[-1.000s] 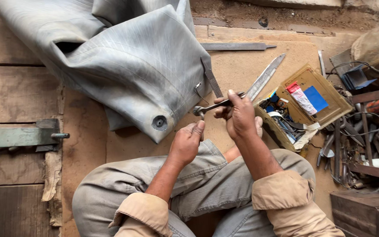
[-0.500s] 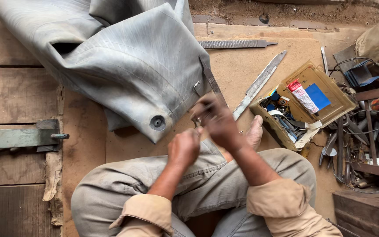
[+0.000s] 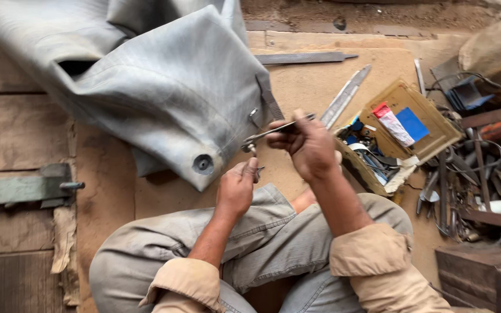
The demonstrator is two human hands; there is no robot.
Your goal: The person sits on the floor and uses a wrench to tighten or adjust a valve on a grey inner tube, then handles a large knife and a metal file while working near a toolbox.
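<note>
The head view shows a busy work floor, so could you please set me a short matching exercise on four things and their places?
Things:
1. slim metal tool
2. grey sheet
3. open box
4. long flat file

Places:
A. far edge of the board
B. right of the hands
C. in the right hand
D. upper left, folded

Pairs: 1-C, 2-D, 3-B, 4-A

Bare left hand and right hand, forearms uncovered, tan shirt sleeves rolled into thick cuffs at the elbows, grey-khaki trousers with stitched seams
</note>
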